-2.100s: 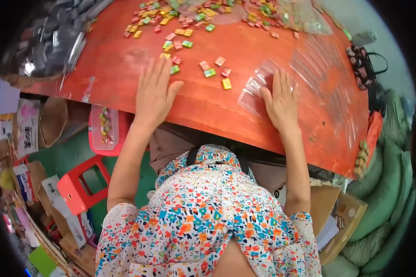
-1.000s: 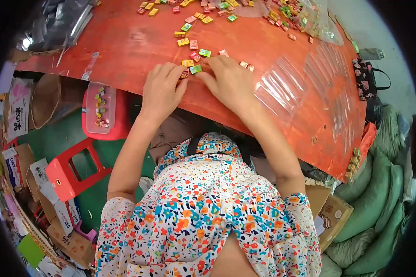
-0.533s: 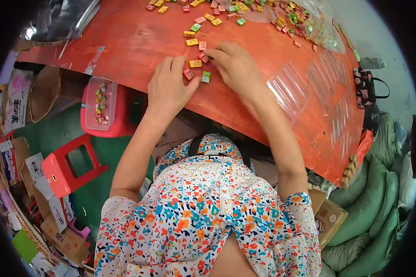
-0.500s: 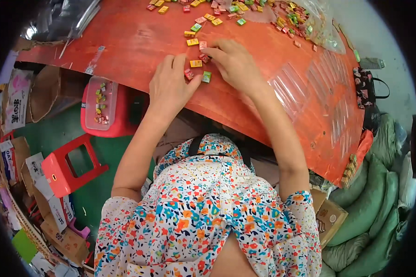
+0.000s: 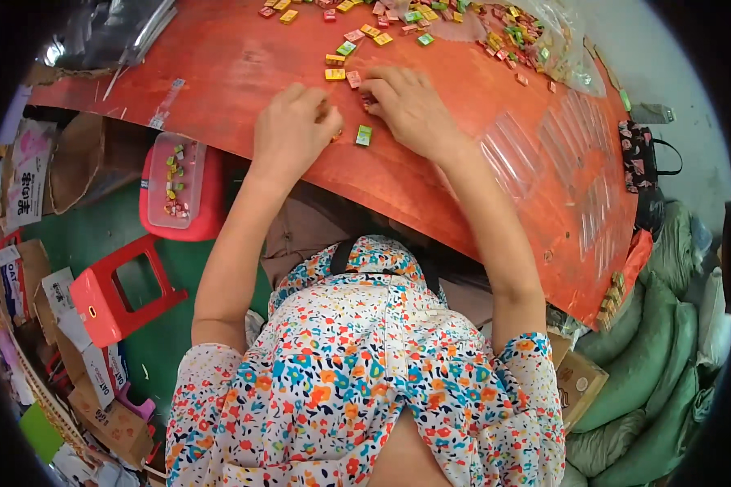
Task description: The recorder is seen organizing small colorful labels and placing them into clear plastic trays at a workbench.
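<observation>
Evidently, a small green-and-white rectangular box (image 5: 364, 135) lies between the two hands on the red-painted table (image 5: 235, 97). The left hand (image 5: 292, 134) curls its fingers inward, a partly hidden small yellow box (image 5: 337, 136) at its thumb (whether anything is pinched, I cannot tell). The right hand (image 5: 413, 112) bends over a small, mostly covered reddish box (image 5: 369, 102), its grip unclear too. Farther right lie clear ribbed plastic trays (image 5: 510, 154).
</observation>
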A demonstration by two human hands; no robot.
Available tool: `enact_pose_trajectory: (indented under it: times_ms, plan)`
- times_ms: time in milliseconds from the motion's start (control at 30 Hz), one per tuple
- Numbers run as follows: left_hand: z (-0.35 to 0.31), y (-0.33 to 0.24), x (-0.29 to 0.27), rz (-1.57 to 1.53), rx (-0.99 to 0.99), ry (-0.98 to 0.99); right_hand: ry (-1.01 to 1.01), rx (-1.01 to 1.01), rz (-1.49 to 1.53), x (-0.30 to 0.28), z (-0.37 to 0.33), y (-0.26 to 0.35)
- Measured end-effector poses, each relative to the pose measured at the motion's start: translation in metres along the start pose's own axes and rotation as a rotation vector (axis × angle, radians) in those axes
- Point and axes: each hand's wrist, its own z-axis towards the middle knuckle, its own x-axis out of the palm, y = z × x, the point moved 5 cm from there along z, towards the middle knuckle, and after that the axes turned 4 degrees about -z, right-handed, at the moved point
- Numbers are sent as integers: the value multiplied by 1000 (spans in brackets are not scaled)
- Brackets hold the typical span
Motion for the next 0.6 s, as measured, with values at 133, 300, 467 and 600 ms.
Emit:
enact_pose_trajectory:
  times_ms: [133,300,467,600]
  plan:
    - [-18,9,-22,-198,-99,-70,-3,101,54,-18,-17,4]
    - [-40,-14,-31,-224,-45,-36,47,216,-5,-28,-44,26]
    - [-52,-22,-5,-188,-77,109,-5,215,55,-24,-48,32]
    - [-40,-19,-6,-171,-50,-10,15,248,66,-24,-51,28]
